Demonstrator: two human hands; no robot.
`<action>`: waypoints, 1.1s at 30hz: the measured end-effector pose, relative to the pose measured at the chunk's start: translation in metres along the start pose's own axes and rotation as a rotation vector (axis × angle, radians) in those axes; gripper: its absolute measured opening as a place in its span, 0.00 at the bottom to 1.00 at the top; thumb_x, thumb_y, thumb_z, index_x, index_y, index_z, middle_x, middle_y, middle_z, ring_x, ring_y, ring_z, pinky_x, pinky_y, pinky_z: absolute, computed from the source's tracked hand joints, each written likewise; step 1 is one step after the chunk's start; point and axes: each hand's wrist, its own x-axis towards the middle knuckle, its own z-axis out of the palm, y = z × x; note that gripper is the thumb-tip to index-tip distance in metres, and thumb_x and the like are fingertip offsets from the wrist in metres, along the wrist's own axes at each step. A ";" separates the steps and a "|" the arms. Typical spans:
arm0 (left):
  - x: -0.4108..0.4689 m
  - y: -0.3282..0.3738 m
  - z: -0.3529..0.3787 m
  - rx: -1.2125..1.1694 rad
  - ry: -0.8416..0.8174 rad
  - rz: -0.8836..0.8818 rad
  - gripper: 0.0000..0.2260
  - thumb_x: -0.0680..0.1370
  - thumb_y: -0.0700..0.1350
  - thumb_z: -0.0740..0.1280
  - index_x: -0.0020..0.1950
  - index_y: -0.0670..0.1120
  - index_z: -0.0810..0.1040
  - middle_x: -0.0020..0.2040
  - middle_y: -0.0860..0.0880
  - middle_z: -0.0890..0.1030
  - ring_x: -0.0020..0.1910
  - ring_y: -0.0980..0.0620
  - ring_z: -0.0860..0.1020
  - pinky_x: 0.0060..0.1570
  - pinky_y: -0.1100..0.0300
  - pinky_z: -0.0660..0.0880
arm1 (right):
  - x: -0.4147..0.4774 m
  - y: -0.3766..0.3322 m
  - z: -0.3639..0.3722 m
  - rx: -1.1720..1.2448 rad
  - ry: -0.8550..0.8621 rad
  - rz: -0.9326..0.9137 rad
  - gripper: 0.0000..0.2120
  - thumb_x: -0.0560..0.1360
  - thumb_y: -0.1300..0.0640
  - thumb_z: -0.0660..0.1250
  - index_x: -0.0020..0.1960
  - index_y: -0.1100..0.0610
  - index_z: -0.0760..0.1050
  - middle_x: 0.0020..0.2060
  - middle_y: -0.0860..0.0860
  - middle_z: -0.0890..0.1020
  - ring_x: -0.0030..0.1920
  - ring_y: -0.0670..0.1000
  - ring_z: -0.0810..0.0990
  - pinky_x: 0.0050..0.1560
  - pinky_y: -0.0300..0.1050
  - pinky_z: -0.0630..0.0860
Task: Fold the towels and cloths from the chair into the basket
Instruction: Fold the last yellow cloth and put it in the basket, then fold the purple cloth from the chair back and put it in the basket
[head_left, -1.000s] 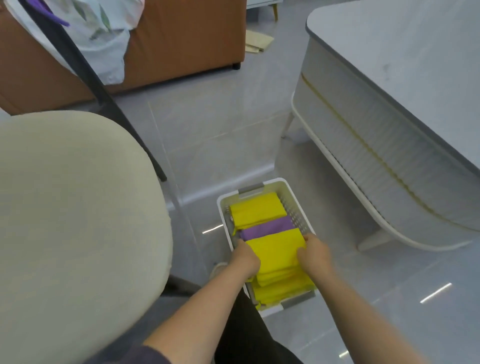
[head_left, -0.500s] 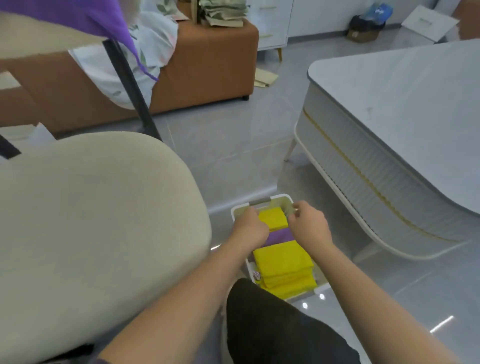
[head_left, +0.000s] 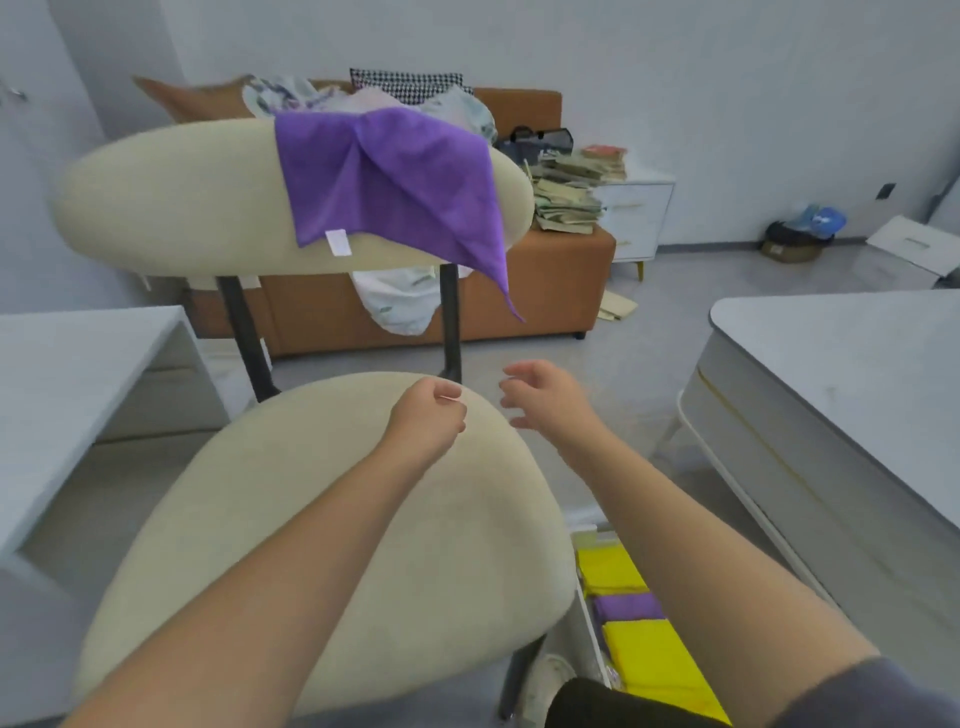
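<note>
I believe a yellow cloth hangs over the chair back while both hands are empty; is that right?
Not quite: in the head view the cloth on the chair back is purple, not yellow. The left hand and right hand are indeed empty.
</note>
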 end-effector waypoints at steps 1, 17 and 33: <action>0.006 0.000 -0.011 -0.001 0.004 -0.004 0.08 0.77 0.41 0.62 0.55 0.48 0.75 0.46 0.49 0.81 0.49 0.49 0.81 0.55 0.48 0.78 | 0.006 -0.010 0.009 0.085 -0.002 0.018 0.12 0.77 0.60 0.63 0.61 0.54 0.73 0.53 0.53 0.80 0.54 0.54 0.80 0.51 0.50 0.81; 0.072 0.002 -0.060 -0.070 -0.006 0.002 0.04 0.79 0.41 0.62 0.50 0.47 0.76 0.50 0.50 0.80 0.47 0.52 0.81 0.49 0.52 0.79 | 0.101 -0.063 0.037 -0.150 0.472 -0.211 0.10 0.79 0.56 0.61 0.42 0.58 0.76 0.35 0.50 0.77 0.36 0.51 0.73 0.31 0.41 0.65; -0.001 -0.075 -0.059 -0.460 0.149 -0.233 0.06 0.77 0.37 0.65 0.53 0.39 0.76 0.43 0.41 0.82 0.34 0.46 0.82 0.32 0.57 0.79 | -0.080 0.009 0.097 0.172 -0.103 0.204 0.12 0.78 0.60 0.58 0.40 0.59 0.77 0.31 0.53 0.79 0.23 0.49 0.72 0.26 0.37 0.66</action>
